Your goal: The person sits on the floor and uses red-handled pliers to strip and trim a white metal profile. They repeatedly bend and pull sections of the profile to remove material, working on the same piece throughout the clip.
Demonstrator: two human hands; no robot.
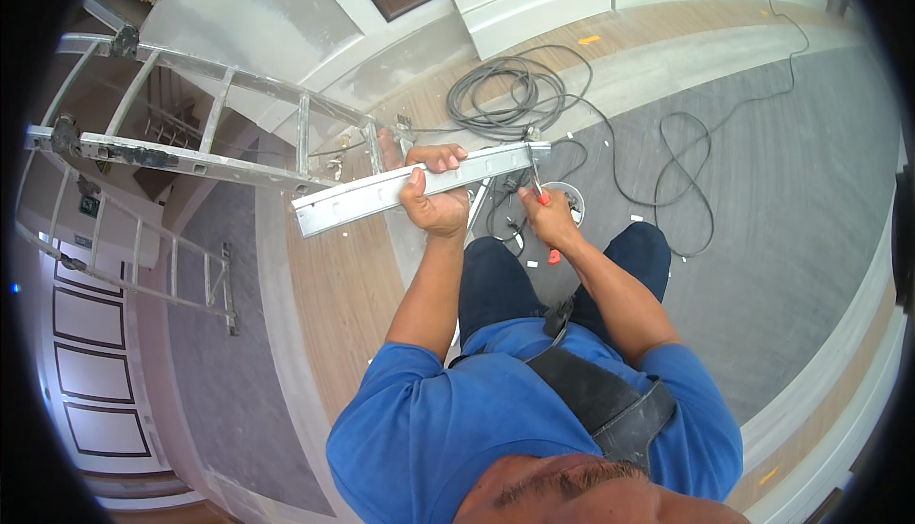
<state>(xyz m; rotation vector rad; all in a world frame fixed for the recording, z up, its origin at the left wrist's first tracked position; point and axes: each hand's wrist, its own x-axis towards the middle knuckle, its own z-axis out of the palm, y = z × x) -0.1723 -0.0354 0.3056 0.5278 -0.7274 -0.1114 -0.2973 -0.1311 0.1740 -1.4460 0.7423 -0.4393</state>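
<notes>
My left hand is closed round a long silver-white metal channel, fingers over its far edge and thumb on the near side. The channel slants up to the right in front of my knees. My right hand grips a red-handled tool; its slim metal end reaches the channel's right end. Red also shows below that fist. My fingers partly hide the tool, so its exact kind is unclear. Just behind my right hand stands a white bucket with small items in it.
An aluminium ladder spans the left side, near the channel's left end. A coiled black cable lies beyond my hands, its loose loops running right over the grey floor. Small white scraps dot the floor.
</notes>
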